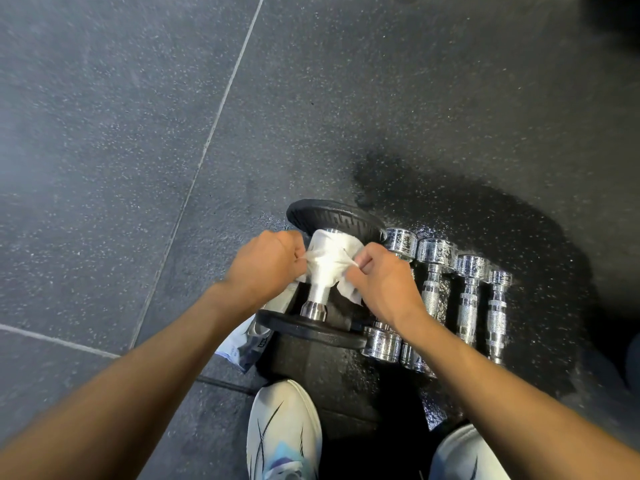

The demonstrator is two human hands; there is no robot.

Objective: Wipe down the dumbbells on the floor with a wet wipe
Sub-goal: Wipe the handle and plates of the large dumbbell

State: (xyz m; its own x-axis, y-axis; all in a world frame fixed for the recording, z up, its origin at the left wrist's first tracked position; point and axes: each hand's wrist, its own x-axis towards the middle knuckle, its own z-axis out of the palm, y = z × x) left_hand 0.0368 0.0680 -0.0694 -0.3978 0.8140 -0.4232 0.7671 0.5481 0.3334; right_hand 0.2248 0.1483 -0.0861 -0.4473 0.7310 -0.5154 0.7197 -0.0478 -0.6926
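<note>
1. Nearest the lower edge of the floor [104, 133], two white shoes stand on the dark speckled rubber; the left shoe [284, 431] shows in full, the right shoe [464, 455] only in part.
2. Just beyond the left shoe, a blue-and-white wipe packet [242, 351] lies on the floor, partly hidden under the near plate of the black dumbbell [332, 216].
3. Over that dumbbell's chrome handle, a white wet wipe [329, 258] is draped and wrapped; the left hand [266, 265] pinches its left edge with curled fingers; the right hand [384, 282] pinches its right edge likewise; the two hands sit on either side of the handle, close together.
4. Just to the right of the black dumbbell, four chrome dumbbells [467, 299] lie side by side, touching or nearly so, their heads beaded with droplets; the right forearm crosses the nearest of them.
5. Beyond and around the chrome row, a dark wet patch [467, 209] spreads over the floor; farther left, pale seams cross the rubber tiles.
</note>
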